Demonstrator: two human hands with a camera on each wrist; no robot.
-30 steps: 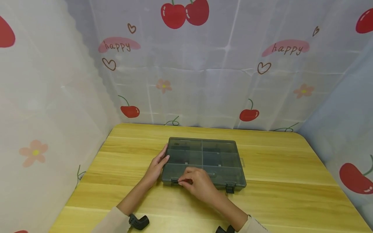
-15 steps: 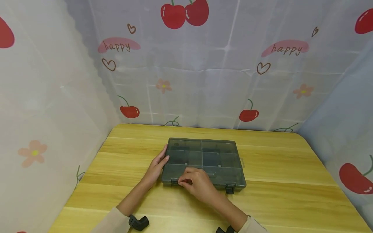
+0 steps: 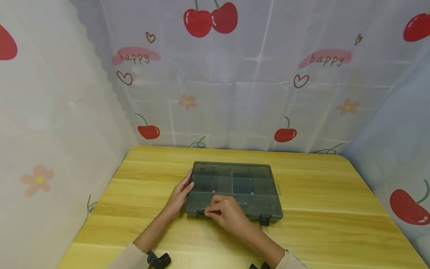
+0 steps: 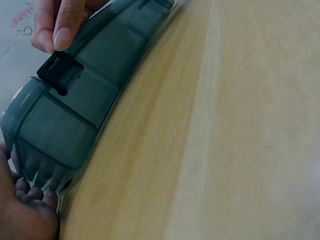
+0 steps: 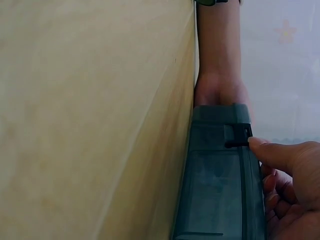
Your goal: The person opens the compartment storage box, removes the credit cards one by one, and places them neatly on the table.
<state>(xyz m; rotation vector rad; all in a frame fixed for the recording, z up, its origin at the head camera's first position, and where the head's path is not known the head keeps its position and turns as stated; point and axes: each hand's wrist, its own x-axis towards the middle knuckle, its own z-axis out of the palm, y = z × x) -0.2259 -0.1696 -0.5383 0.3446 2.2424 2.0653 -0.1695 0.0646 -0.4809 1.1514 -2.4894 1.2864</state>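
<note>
While bracing the dark translucent box [image 3: 234, 190] at one end with the left hand [image 3: 178, 196], busy at the left latch [image 4: 57, 70] with the right hand [image 3: 228, 215]. Flat on the wooden table [image 3: 322, 186], straight ahead, with lid [image 3: 252, 172] down and latched side facing the person. Right grip: thumb and fingertips pinched on the latch's upper edge, other fingers curled. Left grip: thumb and index extended against the box's end, pressing rather than wrapped around. Judging by the right latch [image 3: 264, 220], swung outward, probably the second half of unfastening; possibly fastening instead, impossible to tell from one pose alone. On the first reading, next calling for a firm outward pry at the latch's upper edge, with steady counter-pressure from the left against sliding or twisting. Then best to check both latches for clearance before raising the lid; forcing early could strain the plastic.
</note>
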